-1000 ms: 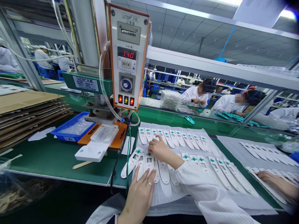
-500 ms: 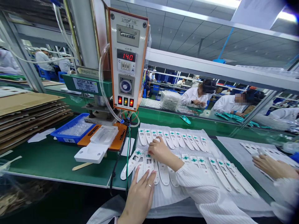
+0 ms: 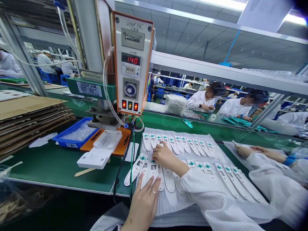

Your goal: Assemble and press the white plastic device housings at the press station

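Two rows of long white plastic housings with green-marked tops and window cut-outs lie on a white foam sheet (image 3: pixel 173 207). Over the lower ends of the left housings in the front row rests my left hand (image 3: pixel 144 202), fingers stretched out and a ring on one. My right hand (image 3: pixel 167 157) is closed, with bent fingertips at the top of a white housing (image 3: pixel 154 171); whatever they pinch is hidden. Leftmost in that row, another housing (image 3: pixel 136 170) lies tilted. The back row holds several more, among them a housing (image 3: pixel 173 145) beyond my right hand.
At left stands a press with its control box (image 3: pixel 132 64) reading 140 and a white fixture (image 3: pixel 96 155). Near it are a blue tray (image 3: pixel 69 139) of small clear pieces, a wooden stick (image 3: pixel 84 172) and stacked cardboard (image 3: pixel 31 118). A co-worker's hands (image 3: pixel 250 150) are at right.
My hands and the housings stay practically where they were. At right, the co-worker's arms have reached farther in over the neighbouring sheet, and a second hand now shows there.
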The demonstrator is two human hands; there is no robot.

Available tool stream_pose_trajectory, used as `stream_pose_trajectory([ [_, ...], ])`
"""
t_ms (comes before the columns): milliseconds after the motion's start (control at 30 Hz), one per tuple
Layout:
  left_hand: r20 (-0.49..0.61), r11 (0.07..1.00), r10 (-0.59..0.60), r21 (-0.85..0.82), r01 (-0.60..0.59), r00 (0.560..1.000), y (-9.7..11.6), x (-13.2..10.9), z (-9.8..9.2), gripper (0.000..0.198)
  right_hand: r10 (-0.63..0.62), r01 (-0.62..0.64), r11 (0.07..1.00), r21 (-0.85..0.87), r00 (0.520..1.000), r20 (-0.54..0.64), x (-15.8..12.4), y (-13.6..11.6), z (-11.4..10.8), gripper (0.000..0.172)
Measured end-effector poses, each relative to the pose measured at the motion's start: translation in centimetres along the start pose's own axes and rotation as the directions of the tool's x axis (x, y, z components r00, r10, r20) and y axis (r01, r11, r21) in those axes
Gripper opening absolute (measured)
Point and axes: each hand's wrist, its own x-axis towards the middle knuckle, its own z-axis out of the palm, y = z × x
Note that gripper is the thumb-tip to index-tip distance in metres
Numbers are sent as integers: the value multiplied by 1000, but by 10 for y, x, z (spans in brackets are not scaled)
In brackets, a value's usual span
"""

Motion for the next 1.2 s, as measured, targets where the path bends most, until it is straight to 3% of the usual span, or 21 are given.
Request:
stream_pose_trajectory([
  [333,-13,1000,-14,-11,14,1000,0,1,0,35,201,-188,972,141,976,-87,-11,10,-20,19],
  [467,-16,1000,-31,-1,31,999,-1,3,3,36,232,-201,960,193,960,-156,-43,1,-38,18],
  [567,3,1000,-27,7,27,1000,-3,6,-3,36,171,-85,965,248,921,-350,-85,-25,-44,15],
  [667,68,997,73,-9,-72,995,-3,7,-15,43,98,19,978,206,834,-542,-131,-57,-30,11],
  [700,79,993,118,-33,-116,990,-3,7,-19,46,47,33,991,130,824,-565,-145,-67,-21,12],
  [733,79,986,157,-68,-152,984,-1,6,-21,48,-38,61,998,16,777,-628,-157,-74,-11,17],
  [833,32,971,168,-179,-160,985,6,1,-21,42,-83,-52,984,-169,706,-703,-179,-84,21,15],
  [1000,43,962,67,-267,-53,997,15,-2,-14,35,58,-174,982,-77,659,-750,-183,-79,56,6],
  [1200,-17,963,40,-266,-43,999,14,10,-22,34,147,-247,969,1,574,-806,-172,-81,70,7],
])
